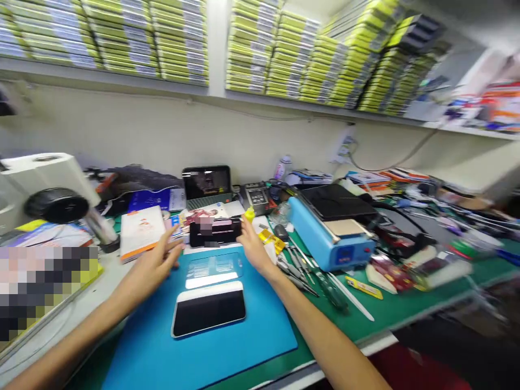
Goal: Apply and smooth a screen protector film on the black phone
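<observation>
My right hand (255, 246) has its fingers at the right end of a dark phone (215, 232) standing at the back of the blue mat (260, 325), and appears to grip it. My left hand (162, 257) is at the mat's left edge with its fingers apart, short of that phone's left end. Between my hands lies a clear sheet with a white strip (211, 280), perhaps a screen protector. Nearer to me rests another phone (209, 313), black-screened with a white band along its top side.
Right of the mat lie several hand tools (298, 265) and a blue machine (325, 238) with a dark flat plate on top. A white box (142, 230) and a black round-headed stand (57, 206) are on the left. Yellow boxes (182, 43) fill the shelf above.
</observation>
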`<state>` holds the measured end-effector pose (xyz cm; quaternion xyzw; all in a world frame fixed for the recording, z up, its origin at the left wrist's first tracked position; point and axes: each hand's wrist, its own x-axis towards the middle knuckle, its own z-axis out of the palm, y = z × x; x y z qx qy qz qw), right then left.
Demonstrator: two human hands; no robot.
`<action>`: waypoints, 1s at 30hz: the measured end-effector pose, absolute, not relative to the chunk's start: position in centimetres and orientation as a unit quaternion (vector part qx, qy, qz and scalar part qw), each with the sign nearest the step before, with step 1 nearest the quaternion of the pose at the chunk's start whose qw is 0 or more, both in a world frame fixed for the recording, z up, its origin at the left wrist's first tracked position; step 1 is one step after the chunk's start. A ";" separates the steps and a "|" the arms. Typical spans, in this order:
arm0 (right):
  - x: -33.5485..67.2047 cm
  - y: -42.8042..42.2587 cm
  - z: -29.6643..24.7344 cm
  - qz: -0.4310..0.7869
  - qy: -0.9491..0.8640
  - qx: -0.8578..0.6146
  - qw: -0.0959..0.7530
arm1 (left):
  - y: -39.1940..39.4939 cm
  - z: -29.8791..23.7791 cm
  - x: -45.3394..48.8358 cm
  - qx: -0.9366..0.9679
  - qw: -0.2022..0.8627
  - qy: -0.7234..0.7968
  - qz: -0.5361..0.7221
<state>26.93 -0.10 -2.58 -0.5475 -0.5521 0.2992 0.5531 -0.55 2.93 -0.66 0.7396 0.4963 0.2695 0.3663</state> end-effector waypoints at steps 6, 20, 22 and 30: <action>27.4 -2.4 0.7 0.145 -0.607 -0.604 0.495 | 2.0 -0.2 -2.3 0.841 0.177 0.443 0.257; 32.4 -10.5 -0.7 -0.040 -0.651 -0.686 0.322 | -4.4 1.0 -2.3 0.936 -0.027 0.217 0.276; 32.2 -10.3 -1.0 -0.051 -0.659 -0.679 0.319 | -4.6 -0.8 -2.4 0.937 -0.035 0.234 0.255; 25.7 -16.8 1.2 -0.068 -0.709 -0.630 0.309 | -5.6 -5.2 -4.7 0.912 0.075 0.292 0.277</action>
